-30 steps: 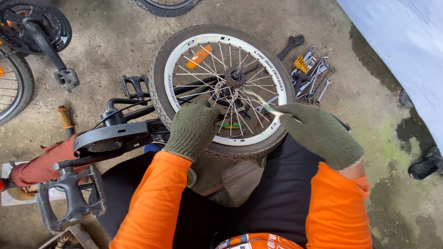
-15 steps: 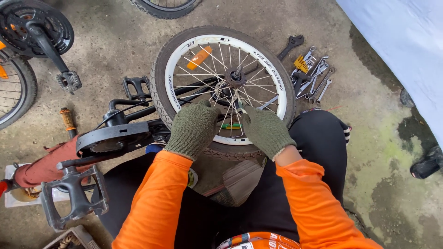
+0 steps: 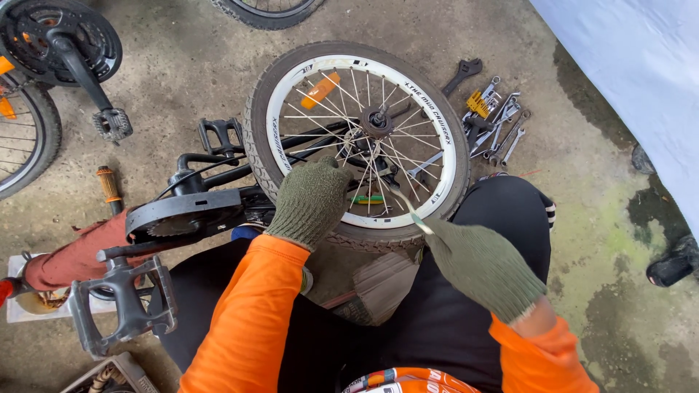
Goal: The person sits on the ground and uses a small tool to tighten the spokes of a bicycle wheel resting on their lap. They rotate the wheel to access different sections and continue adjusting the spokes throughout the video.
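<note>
At the far left edge, a chainring with crank (image 3: 54,40) and a second tyre (image 3: 22,142) stand on the concrete floor (image 3: 182,58), with open room between them and the work. Lower left, a black pedal (image 3: 124,306) lies near a black chain guard (image 3: 182,218). At the centre, the small white-rimmed wheel (image 3: 364,138) lies flat against the person's knees; one orange rectangular reflector (image 3: 320,89) sits among its spokes. The left hand (image 3: 309,200), in a green glove, is closed over the tyre's near edge. The right hand (image 3: 484,266), gloved too, is pinched shut on a thin pale strip (image 3: 408,207) that reaches into the spokes. To the right, a heap of wrenches (image 3: 491,120) lies just beside the wheel. Far right, a white sheet (image 3: 641,80) borders the floor.
</note>
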